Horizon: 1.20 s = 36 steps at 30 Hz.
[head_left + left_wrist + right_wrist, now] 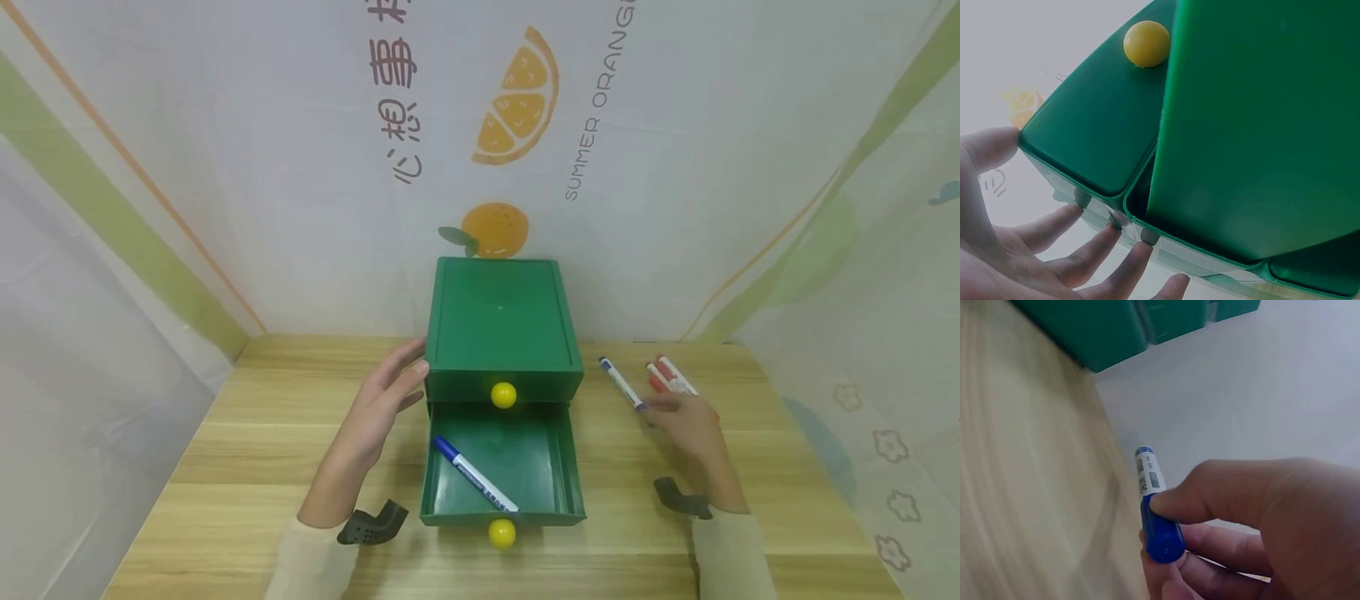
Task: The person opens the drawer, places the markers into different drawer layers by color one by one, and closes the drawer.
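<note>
A blue-capped whiteboard marker [621, 383] is pinched by my right hand [690, 421], to the right of a green drawer cabinet [498, 317]. In the right wrist view, thumb and fingers hold the marker [1152, 475] by its blue cap, its white barrel pointing away. Along the cabinet's left side lies my left hand [381, 408], fingers extended. The left wrist view has its thumb [999, 147] at the cabinet's front corner and the fingertips against the side. A lower drawer [525, 462] is pulled out, and another blue marker [480, 481] lies slantwise in it.
Red markers [678, 375] lie on the wooden table [300, 417] beyond my right hand, partly hidden by it. The upper drawer with its yellow knob [503, 395] is closed. A printed white cloth [315, 167] hangs right behind the cabinet.
</note>
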Motion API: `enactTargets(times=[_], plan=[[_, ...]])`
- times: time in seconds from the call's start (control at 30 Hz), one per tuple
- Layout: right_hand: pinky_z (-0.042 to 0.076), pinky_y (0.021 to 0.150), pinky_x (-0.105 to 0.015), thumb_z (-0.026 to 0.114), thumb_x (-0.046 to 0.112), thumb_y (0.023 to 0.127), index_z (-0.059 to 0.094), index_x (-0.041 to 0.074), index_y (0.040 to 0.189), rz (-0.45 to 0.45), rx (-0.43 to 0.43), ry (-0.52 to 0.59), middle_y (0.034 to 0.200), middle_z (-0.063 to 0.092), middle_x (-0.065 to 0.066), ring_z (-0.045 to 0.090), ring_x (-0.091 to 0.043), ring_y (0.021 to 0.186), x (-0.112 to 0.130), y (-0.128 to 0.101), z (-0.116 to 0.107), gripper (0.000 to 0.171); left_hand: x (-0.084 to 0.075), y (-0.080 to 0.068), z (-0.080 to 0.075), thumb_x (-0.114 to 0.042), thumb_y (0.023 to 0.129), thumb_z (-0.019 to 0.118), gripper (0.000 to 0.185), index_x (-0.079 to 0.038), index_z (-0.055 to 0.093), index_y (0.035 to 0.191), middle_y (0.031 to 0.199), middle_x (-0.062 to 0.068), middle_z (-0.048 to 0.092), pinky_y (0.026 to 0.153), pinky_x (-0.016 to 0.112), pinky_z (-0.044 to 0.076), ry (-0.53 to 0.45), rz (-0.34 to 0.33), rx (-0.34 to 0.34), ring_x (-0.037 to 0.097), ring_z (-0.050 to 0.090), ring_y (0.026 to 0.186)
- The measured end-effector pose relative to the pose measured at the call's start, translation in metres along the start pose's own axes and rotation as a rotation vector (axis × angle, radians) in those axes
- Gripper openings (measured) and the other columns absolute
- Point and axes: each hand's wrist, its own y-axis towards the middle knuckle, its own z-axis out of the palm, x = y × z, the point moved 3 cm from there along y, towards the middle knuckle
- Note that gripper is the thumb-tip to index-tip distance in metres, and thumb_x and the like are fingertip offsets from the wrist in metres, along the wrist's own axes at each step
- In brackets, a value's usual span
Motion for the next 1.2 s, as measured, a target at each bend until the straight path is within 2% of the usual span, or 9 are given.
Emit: enactTargets(times=[0.13, 0.37, 0.67, 0.8, 0.87, 0.97, 1.03, 1.1, 1.2], plan=[[0.052, 0.067, -0.032, 0.082, 0.021, 0.100, 0.081, -0.003, 0.121, 0.018, 0.038, 0.045, 0.092, 0.081, -0.007, 0.067, -0.020, 0.084, 0.005, -0.002, -0.004, 0.032, 0.000, 0.000, 0.000, -0.027, 0.116, 0.053, 0.059, -0.002, 0.039, 0.168, 0.173, 0.018, 0.039, 0.122, 0.071, 0.035, -0.002, -0.003, 0.001, 0.041, 0.037, 0.158], [0.054, 0.071, -0.029, 0.081, 0.016, 0.098, 0.081, -0.005, 0.118, 0.031, 0.051, 0.157, 0.091, 0.077, -0.004, 0.065, -0.019, 0.086, 0.019, -0.007, -0.013, 0.029, 0.001, 0.000, 0.000, -0.028, 0.116, 0.052, 0.059, -0.002, 0.039, 0.168, 0.173, 0.018, 0.039, 0.122, 0.070, 0.036, 0.005, -0.006, 0.001, 0.042, 0.037, 0.158], [0.053, 0.077, -0.032, 0.080, 0.015, 0.100, 0.079, -0.007, 0.121, 0.026, 0.061, 0.264, 0.096, 0.075, -0.003, 0.062, -0.019, 0.094, 0.044, -0.018, -0.033, 0.031, 0.000, -0.001, 0.000, -0.028, 0.116, 0.052, 0.059, -0.003, 0.040, 0.168, 0.172, 0.018, 0.040, 0.122, 0.071, 0.036, 0.007, -0.009, -0.003, 0.042, 0.039, 0.157], [0.055, 0.078, -0.032, 0.081, 0.015, 0.101, 0.079, -0.005, 0.122, 0.016, 0.053, 0.280, 0.107, 0.076, -0.004, 0.063, -0.018, 0.098, 0.054, -0.026, -0.042, 0.030, 0.000, 0.000, 0.000, -0.028, 0.116, 0.053, 0.059, -0.003, 0.040, 0.168, 0.172, 0.018, 0.039, 0.122, 0.072, 0.035, 0.008, -0.006, -0.002, 0.043, 0.040, 0.157], [0.054, 0.076, -0.030, 0.081, 0.019, 0.101, 0.080, -0.003, 0.123, 0.027, 0.048, 0.276, 0.109, 0.075, -0.003, 0.062, -0.015, 0.095, 0.059, -0.031, -0.046, 0.031, -0.001, 0.000, 0.000, -0.028, 0.116, 0.053, 0.059, -0.002, 0.040, 0.168, 0.172, 0.018, 0.039, 0.122, 0.072, 0.035, 0.007, -0.007, -0.002, 0.043, 0.040, 0.157], [0.048, 0.060, -0.027, 0.082, 0.019, 0.101, 0.080, -0.001, 0.124, 0.043, 0.042, 0.304, 0.105, 0.074, -0.001, 0.054, -0.011, 0.075, 0.067, -0.038, -0.053, 0.031, -0.001, 0.000, 0.000, -0.028, 0.116, 0.053, 0.059, -0.003, 0.040, 0.168, 0.172, 0.018, 0.039, 0.122, 0.072, 0.035, 0.006, -0.012, -0.004, 0.042, 0.039, 0.157], [0.042, 0.051, -0.028, 0.082, 0.018, 0.101, 0.080, -0.001, 0.123, 0.030, 0.035, 0.330, 0.105, 0.076, 0.004, 0.055, -0.007, 0.071, 0.073, -0.044, -0.057, 0.029, -0.001, 0.000, 0.000, -0.028, 0.116, 0.053, 0.059, -0.002, 0.040, 0.168, 0.172, 0.018, 0.039, 0.122, 0.071, 0.036, 0.007, -0.013, -0.005, 0.042, 0.039, 0.157], [0.039, 0.047, -0.028, 0.083, 0.015, 0.100, 0.081, 0.000, 0.120, -0.004, 0.022, 0.352, 0.108, 0.079, 0.011, 0.061, -0.001, 0.075, 0.081, -0.050, -0.061, 0.025, -0.002, 0.000, 0.000, -0.028, 0.116, 0.053, 0.059, -0.002, 0.040, 0.167, 0.172, 0.018, 0.039, 0.122, 0.070, 0.037, 0.008, -0.013, -0.005, 0.042, 0.039, 0.157], [0.049, 0.061, -0.024, 0.083, 0.006, 0.098, 0.082, -0.001, 0.115, -0.101, 0.004, 0.383, 0.117, 0.080, 0.014, 0.068, 0.005, 0.108, 0.094, -0.058, -0.066, 0.018, -0.002, 0.000, 0.000, -0.028, 0.116, 0.053, 0.059, -0.002, 0.040, 0.167, 0.172, 0.018, 0.039, 0.122, 0.069, 0.037, 0.009, -0.013, -0.006, 0.042, 0.039, 0.157]])
